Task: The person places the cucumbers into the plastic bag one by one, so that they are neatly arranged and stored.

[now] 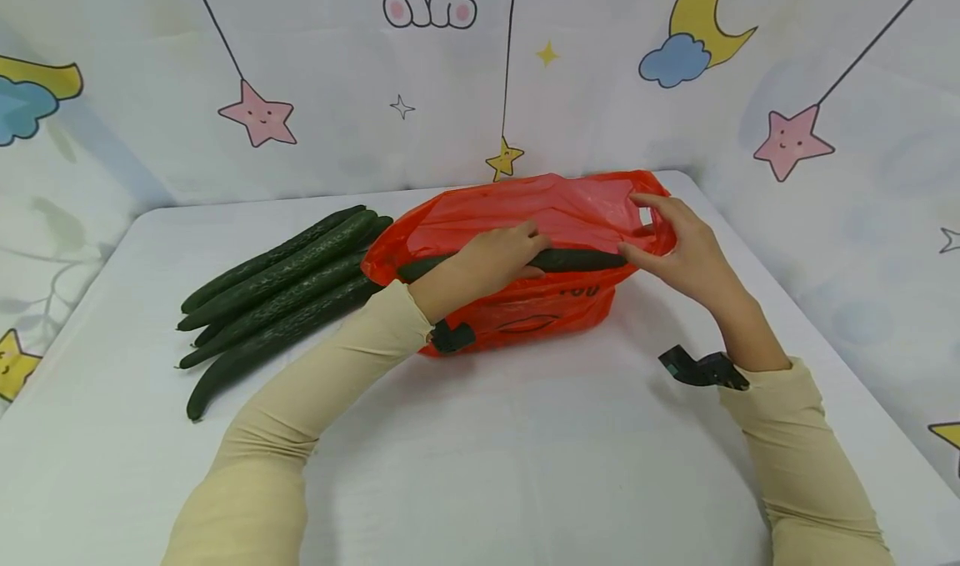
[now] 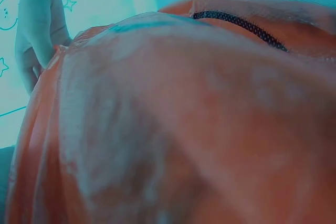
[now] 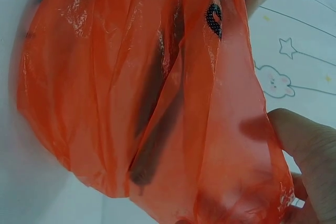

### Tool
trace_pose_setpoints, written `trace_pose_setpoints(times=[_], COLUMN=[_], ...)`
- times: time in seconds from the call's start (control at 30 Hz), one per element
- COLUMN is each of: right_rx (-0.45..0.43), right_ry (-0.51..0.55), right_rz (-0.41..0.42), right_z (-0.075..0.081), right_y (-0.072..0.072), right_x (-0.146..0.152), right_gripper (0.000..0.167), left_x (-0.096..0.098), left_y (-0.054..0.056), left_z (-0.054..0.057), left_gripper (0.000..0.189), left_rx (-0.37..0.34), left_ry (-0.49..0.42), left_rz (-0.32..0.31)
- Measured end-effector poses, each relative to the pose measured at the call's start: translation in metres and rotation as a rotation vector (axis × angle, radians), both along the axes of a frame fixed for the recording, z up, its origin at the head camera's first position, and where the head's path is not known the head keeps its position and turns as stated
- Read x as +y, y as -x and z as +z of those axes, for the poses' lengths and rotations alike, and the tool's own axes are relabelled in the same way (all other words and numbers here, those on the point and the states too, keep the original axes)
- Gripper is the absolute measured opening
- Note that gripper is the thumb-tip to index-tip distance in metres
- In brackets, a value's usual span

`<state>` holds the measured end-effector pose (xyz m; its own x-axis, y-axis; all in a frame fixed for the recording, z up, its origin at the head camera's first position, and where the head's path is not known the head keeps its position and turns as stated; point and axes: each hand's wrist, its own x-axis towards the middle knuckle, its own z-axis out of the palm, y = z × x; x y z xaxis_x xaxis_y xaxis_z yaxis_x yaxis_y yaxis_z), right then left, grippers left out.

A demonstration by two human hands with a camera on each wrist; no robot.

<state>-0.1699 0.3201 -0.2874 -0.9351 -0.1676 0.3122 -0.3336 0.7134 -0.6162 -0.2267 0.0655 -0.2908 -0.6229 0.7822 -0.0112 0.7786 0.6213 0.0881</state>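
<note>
A red plastic bag [image 1: 525,320] lies on the table with its mouth held wide. My left hand [image 1: 483,266] reaches over the near rim and grips a dark green cucumber [image 1: 581,260], which lies lengthwise in the mouth. At the bag's right end, my right hand [image 1: 690,253] pinches the rim by the handle, thumb and fingers on either side of the plastic. In the right wrist view, long dark shapes [image 3: 152,161] show through the bag. Its plastic [image 2: 210,129] fills most of the left wrist view and hides the left fingers.
Several cucumbers [image 1: 277,278] lie in a slanted pile left of the bag, their upper ends beside its left edge. A white cloth [image 1: 525,466] covers the table. Behind it hangs a printed backdrop [image 1: 330,57] with stars and moons.
</note>
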Motion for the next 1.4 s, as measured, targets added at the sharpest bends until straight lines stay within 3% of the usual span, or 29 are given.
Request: trace_pose_setpoints(times=[0.63, 1.2, 1.4], right_rx=[0.007, -0.006, -0.007], right_ry=[-0.012, -0.049, -0.045], right_rz=[-0.003, -0.023, -0.017], right_z=[0.002, 0.000, 0.000], right_y=[0.000, -0.001, 0.000], right_x=[-0.001, -0.002, -0.001], right_gripper=[0.064, 0.063, 0.063], left_x=[0.001, -0.001, 0.000], left_y=[0.006, 0.010, 0.012], left_z=[-0.010, -0.024, -0.030], left_gripper=[0.044, 0.034, 0.027], left_rx=[-0.057, -0.138, -0.133], left_ry=[0.046, 0.046, 0.052], left_rz=[-0.021, -0.032, -0.031])
